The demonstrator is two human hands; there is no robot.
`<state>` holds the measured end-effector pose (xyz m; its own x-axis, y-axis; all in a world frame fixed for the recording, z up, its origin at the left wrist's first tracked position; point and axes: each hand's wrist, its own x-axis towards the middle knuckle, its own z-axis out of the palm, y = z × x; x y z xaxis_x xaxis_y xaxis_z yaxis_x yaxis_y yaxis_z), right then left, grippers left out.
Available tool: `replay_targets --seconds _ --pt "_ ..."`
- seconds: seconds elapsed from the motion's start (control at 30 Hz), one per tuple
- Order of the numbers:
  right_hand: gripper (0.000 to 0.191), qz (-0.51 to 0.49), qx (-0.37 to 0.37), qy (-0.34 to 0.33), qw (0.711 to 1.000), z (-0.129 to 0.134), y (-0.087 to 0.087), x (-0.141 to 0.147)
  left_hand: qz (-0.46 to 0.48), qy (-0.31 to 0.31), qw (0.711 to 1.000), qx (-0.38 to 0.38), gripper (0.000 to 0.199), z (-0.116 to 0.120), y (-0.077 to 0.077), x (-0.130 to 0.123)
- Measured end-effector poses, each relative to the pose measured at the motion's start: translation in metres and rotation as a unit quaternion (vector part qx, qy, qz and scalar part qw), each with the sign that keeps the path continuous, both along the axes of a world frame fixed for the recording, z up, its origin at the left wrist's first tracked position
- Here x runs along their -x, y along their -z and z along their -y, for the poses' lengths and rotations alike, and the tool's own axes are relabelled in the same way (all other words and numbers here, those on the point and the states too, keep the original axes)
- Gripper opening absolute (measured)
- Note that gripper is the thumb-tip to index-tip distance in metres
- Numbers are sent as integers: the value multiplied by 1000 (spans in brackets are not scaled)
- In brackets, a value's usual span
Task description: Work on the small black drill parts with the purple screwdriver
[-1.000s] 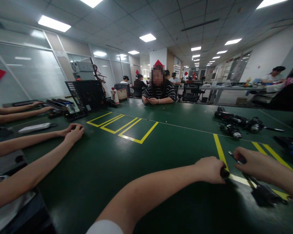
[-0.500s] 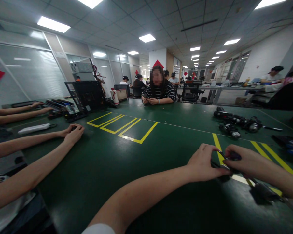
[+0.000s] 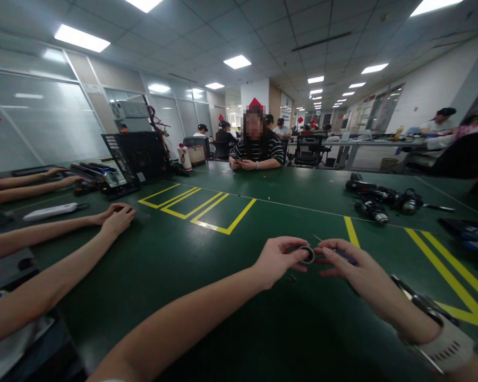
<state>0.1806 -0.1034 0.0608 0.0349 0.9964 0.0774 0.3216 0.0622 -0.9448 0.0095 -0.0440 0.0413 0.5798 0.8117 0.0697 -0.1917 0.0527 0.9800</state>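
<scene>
Above the table (image 3: 223, 276), on the near side of its seam and well apart from its far edge, a ring (image 3: 313, 255) is pinched between the thumb and fingers of the left hand (image 3: 276, 260). Just beside it, a thin tool (image 3: 347, 258) is gripped in the fingers of the right hand (image 3: 354, 268), its tip pointed up and leftward. Small parts (image 3: 291, 277) are seen on the table below the ring. A dark object (image 3: 426, 303), too blurred to be told, is partly covered by the right forearm. Drills (image 3: 382, 201) are laid farther toward the far edge, right of the hands. Near the left edge, a co-worker's hands (image 3: 117, 218) are held together; at the far edge another person (image 3: 263, 151) is seated.
</scene>
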Motion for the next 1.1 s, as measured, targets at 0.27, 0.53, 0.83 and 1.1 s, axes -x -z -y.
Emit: replay_targets --seconds 0.27,0.53,0.83,1.1 --pt "16 294 -177 -187 920 15 36 37 106 -220 966 89 17 -50 4 46" --pt "37 318 -119 -277 899 18 37 42 93 -231 965 87 18 -60 14 46" --pt "65 444 -50 -261 856 20 25 19 16 -163 985 61 24 -40 21 39" --pt "71 514 64 -234 823 26 1 8 -20 -72 993 91 29 -35 25 41"
